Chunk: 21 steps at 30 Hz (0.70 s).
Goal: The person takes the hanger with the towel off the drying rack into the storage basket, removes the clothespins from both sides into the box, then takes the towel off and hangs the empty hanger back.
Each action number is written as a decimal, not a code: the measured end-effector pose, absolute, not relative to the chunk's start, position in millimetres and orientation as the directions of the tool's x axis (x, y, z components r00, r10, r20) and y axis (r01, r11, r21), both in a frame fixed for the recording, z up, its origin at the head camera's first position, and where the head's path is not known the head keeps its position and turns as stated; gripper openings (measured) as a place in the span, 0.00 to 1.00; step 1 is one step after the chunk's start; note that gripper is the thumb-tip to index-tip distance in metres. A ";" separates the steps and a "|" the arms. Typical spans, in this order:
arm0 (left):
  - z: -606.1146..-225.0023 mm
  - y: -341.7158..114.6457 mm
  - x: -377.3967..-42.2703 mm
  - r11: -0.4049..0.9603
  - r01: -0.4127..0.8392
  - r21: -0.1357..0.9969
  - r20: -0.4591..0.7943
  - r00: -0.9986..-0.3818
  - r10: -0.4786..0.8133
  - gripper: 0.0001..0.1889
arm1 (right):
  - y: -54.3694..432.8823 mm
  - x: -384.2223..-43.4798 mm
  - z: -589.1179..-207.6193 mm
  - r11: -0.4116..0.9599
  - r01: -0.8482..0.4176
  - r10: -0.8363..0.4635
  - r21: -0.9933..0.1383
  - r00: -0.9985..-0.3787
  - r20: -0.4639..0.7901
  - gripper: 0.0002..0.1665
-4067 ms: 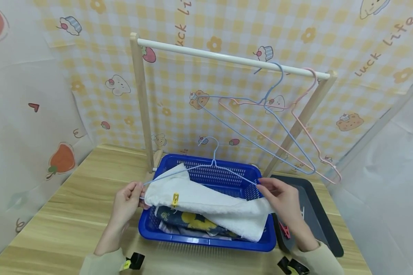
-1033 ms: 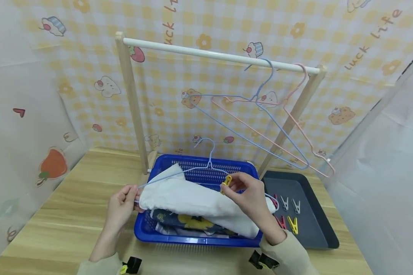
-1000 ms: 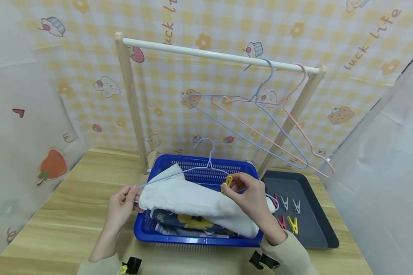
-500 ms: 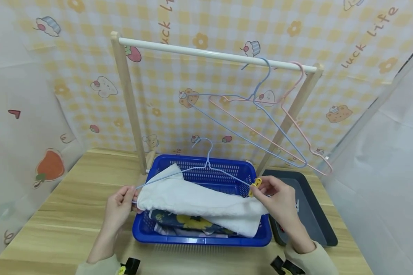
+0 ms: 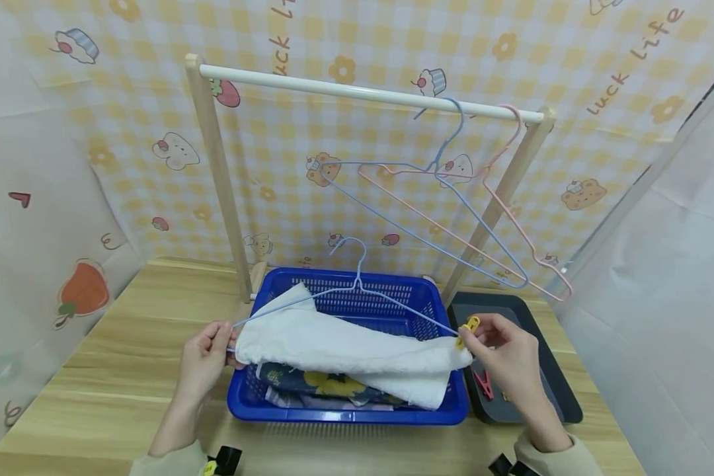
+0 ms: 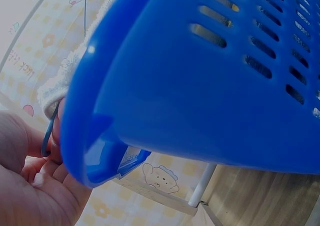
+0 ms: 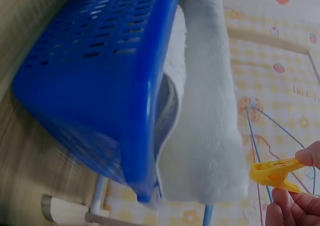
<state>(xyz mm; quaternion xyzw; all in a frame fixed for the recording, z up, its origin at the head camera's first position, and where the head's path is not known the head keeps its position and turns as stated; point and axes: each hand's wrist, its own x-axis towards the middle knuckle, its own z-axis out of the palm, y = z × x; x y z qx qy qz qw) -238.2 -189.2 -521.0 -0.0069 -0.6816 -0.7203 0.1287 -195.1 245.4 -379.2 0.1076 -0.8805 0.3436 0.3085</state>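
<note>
A white towel [image 5: 339, 340] is draped over the lower bar of a light blue wire hanger [image 5: 387, 297], above a blue plastic basket [image 5: 345, 416]. My left hand [image 5: 203, 354] pinches the hanger's left corner beside the towel's edge. At the other end, my right hand [image 5: 508, 357] pinches a yellow clothespin [image 7: 275, 171] between thumb and fingers, close to the towel's right edge and the hanger's right corner. Whether the clothespin bites the towel, I cannot tell. Dark cloth with yellow flowers [image 5: 327, 383] lies in the basket under the towel.
Behind the basket stands a rack with a white rail [image 5: 357, 90]; a blue hanger [image 5: 393, 219] and a pink hanger [image 5: 529, 239] hang from it. To the right, a dark grey tray [image 5: 565, 390] holds a red clothespin [image 5: 484, 385] and others mostly hidden by my hand.
The yellow clothespin was on the towel's left part 4.1 s ago; my right hand then held it near the middle and has carried it right to the towel's end. My left hand keeps its grip.
</note>
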 end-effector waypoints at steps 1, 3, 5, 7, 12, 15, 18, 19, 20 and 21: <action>-506.8 -184.6 -231.5 -0.024 0.172 0.985 0.165 -0.969 -0.183 0.16 | 247.2 -194.9 -378.3 0.746 -0.397 0.026 -0.535 -0.785 0.618 0.10; -478.0 -175.2 -218.0 -0.035 0.159 0.987 0.150 -0.972 -0.180 0.16 | 251.6 -194.0 -376.6 0.760 -0.380 0.032 -0.528 -0.789 0.614 0.10; -453.9 -166.8 -207.1 -0.016 0.133 0.991 0.127 -0.973 -0.193 0.17 | 258.0 -192.9 -376.4 0.775 -0.355 0.035 -0.522 -0.801 0.598 0.09; -441.8 -162.2 -201.5 -0.027 0.113 0.993 0.105 -0.972 -0.208 0.16 | 266.2 -191.9 -378.8 0.797 -0.321 0.039 -0.512 -0.818 0.574 0.09; -458.0 -167.5 -208.5 -0.048 0.168 0.985 0.155 -0.966 -0.206 0.15 | 292.0 -191.9 -394.5 0.863 -0.174 0.061 -0.474 -0.896 0.440 0.13; -499.2 -183.2 -227.5 -0.070 0.223 0.972 0.208 -0.961 -0.180 0.16 | 308.1 -194.6 -406.0 0.894 -0.062 0.079 -0.444 -0.953 0.292 0.19; -538.7 -196.8 -245.7 -0.026 0.209 0.978 0.199 -0.959 -0.201 0.18 | 322.5 -199.3 -418.8 0.905 0.019 0.103 -0.424 -0.979 0.175 0.22; -548.6 -199.1 -250.4 -0.019 0.211 0.977 0.203 -0.956 -0.213 0.18 | 327.1 -201.0 -423.7 0.907 0.031 0.108 -0.420 -0.981 0.161 0.22; -554.6 -200.4 -252.9 -0.018 0.232 0.973 0.223 -0.951 -0.215 0.17 | 331.8 -202.5 -428.7 0.908 0.045 0.117 -0.417 -0.982 0.147 0.22; -543.0 -195.9 -248.4 -0.001 0.201 0.980 0.196 -0.954 -0.227 0.17 | 336.4 -203.9 -433.7 0.908 0.060 0.125 -0.415 -0.983 0.132 0.22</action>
